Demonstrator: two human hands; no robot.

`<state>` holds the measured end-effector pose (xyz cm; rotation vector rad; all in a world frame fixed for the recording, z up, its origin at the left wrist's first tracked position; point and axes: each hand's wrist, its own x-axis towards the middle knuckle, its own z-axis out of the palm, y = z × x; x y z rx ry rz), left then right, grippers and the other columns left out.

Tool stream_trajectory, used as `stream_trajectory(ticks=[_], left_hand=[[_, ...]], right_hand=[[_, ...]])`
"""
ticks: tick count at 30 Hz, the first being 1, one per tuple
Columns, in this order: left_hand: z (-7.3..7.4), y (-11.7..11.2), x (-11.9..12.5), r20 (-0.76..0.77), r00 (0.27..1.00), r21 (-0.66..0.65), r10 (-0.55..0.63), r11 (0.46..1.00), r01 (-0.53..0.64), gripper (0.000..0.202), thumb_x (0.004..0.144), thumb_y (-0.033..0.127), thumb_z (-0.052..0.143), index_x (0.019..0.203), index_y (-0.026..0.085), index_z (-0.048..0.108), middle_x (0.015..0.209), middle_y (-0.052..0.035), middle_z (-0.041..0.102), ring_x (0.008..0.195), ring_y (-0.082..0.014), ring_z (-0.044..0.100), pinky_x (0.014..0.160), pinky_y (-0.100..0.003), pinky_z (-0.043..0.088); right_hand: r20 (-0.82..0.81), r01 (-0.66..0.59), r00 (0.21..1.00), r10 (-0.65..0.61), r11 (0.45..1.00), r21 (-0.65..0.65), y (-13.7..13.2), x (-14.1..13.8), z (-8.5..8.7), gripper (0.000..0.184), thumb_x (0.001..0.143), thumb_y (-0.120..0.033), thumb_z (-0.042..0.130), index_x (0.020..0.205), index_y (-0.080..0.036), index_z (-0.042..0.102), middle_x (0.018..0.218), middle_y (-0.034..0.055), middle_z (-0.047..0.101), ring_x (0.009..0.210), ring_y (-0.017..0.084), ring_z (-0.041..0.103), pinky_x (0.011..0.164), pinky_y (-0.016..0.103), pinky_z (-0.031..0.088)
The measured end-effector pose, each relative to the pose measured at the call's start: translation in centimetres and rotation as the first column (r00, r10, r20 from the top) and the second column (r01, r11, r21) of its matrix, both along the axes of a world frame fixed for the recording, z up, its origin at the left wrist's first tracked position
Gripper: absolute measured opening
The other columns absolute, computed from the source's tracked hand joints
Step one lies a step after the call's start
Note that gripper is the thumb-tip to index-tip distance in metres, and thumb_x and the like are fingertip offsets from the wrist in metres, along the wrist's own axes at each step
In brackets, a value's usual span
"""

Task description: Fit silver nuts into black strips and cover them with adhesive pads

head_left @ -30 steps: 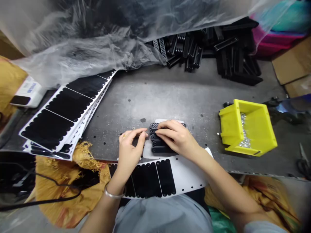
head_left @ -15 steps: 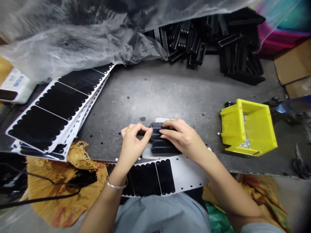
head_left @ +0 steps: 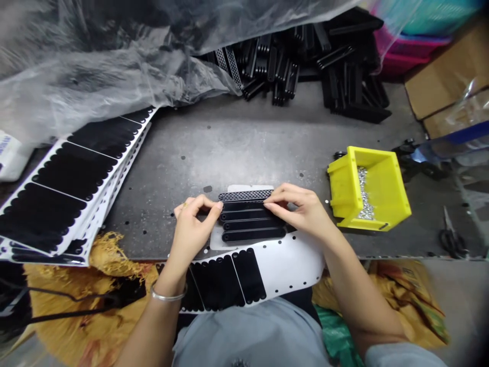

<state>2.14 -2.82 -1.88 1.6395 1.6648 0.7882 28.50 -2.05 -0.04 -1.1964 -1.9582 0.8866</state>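
Grey metal workbench [head_left: 237, 148] under both hands. A row of black slotted strips [head_left: 252, 221] lies on a white paper backing [head_left: 219, 239], between the hands. Left hand [head_left: 191, 229] has its fingers curled, tips touching the strips' left end. Right hand [head_left: 300, 209] has its fingers almost straight, resting on their right end. Whether either grips, I cannot tell. Right of those fingers sits a yellow bin [head_left: 382, 176] of small screws [head_left: 364, 196].

Small factory workshop: worn steel workbench [head_left: 237, 137], yellow parts bin [head_left: 376, 193], heaped black strips [head_left: 290, 66].
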Motion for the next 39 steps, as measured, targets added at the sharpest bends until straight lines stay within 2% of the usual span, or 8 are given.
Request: stream_trajectory(ticks=[5,7,14,22,26,30,33,39], left_hand=[[0.7,-2.3,-0.3,-0.038,0.997,0.08,0.069,0.995,-0.066,0.017,0.097,0.038,0.062,0.09,0.025,0.068,0.089,0.0,0.073,0.088,-0.021,0.064,0.092,-0.04,0.044],[1.1,-4.7,-0.5,-0.066,0.992,0.15,0.111,0.984,-0.1,0.015,0.1,0.038,0.06,0.098,0.025,0.068,0.096,-0.0012,0.073,0.091,-0.0211,0.064,0.091,-0.038,0.044],[0.9,-11.4,1.3,-0.189,0.958,0.078,-0.214,0.97,0.232,0.01,0.099,0.033,0.064,0.107,0.028,0.069,0.091,0.0001,0.072,0.094,-0.0226,0.063,0.086,-0.038,0.04],[-0.1,-11.0,2.4,-0.231,0.943,0.035,-0.239,0.967,0.254,0.015,0.099,0.033,0.065,0.112,0.03,0.07,0.108,-0.0036,0.067,0.105,-0.0259,0.057,0.09,-0.041,0.04],[-0.6,-11.0,3.0,-0.208,0.956,0.076,-0.209,0.971,0.228,0.008,0.099,0.032,0.065,0.098,0.028,0.072,0.101,-0.002,0.07,0.102,-0.0247,0.057,0.092,-0.042,0.037],[-1.3,-11.3,3.6,-0.182,0.966,0.151,-0.181,0.966,0.21,0.017,0.101,0.029,0.061,0.088,0.026,0.072,0.093,-0.0014,0.073,0.098,-0.0232,0.061,0.094,-0.043,0.035],[-1.6,-11.3,4.0,-0.181,0.971,0.197,-0.16,0.961,0.195,0.02,0.102,0.029,0.06,0.087,0.026,0.072,0.091,-0.0011,0.074,0.095,-0.0222,0.062,0.095,-0.043,0.033],[-1.8,-11.1,4.4,-0.193,0.968,0.219,-0.164,0.954,0.205,0.019,0.103,0.027,0.058,0.09,0.026,0.072,0.091,-0.0008,0.075,0.093,-0.0222,0.063,0.092,-0.043,0.031]], right_hand=[[0.137,0.171,0.967,-0.214,0.947,0.271,-2.8,1.0,0.7,0.015,0.099,-0.018,0.063,0.106,-0.023,0.075,0.092,0.0052,0.06,0.083,0.017,0.06,0.071,0.033,0.055],[0.126,0.211,0.961,-0.248,0.945,0.249,-5.5,1.6,1.3,0.017,0.098,-0.017,0.064,0.11,-0.023,0.073,0.092,0.0052,0.06,0.082,0.017,0.061,0.07,0.033,0.056],[0.044,-0.017,0.999,0.015,0.999,0.036,-12.2,-0.3,-0.7,0.024,0.101,-0.02,0.061,0.125,-0.022,0.067,0.104,0.0081,0.067,0.094,0.019,0.069,0.082,0.033,0.062],[0.252,-0.057,0.968,0.001,0.975,0.215,-12.0,-2.3,-3.9,0.031,0.102,-0.028,0.06,0.131,-0.017,0.064,0.105,0.0133,0.068,0.092,0.024,0.066,0.076,0.04,0.061],[0.129,-0.038,0.992,0.001,0.958,0.283,-12.3,-1.9,-3.9,0.027,0.101,-0.018,0.06,0.127,-0.019,0.07,0.101,0.0113,0.069,0.086,0.02,0.064,0.072,0.035,0.059],[-0.226,-0.042,0.974,0.027,0.997,-0.061,-13.0,0.9,-2.3,0.01,0.096,-0.024,0.071,0.1,-0.025,0.079,0.1,0.0063,0.067,0.092,0.018,0.068,0.078,0.033,0.061],[-0.227,-0.015,0.973,-0.031,0.98,-0.197,-13.3,2.7,-1.0,0.006,0.094,-0.025,0.073,0.094,-0.025,0.079,0.104,0.0067,0.067,0.098,0.019,0.069,0.084,0.034,0.061],[0.202,0.018,0.978,-0.057,0.982,0.187,-12.7,-0.3,-2.4,0.032,0.1,-0.021,0.064,0.131,-0.023,0.068,0.102,0.009,0.07,0.09,0.02,0.066,0.076,0.036,0.057]])
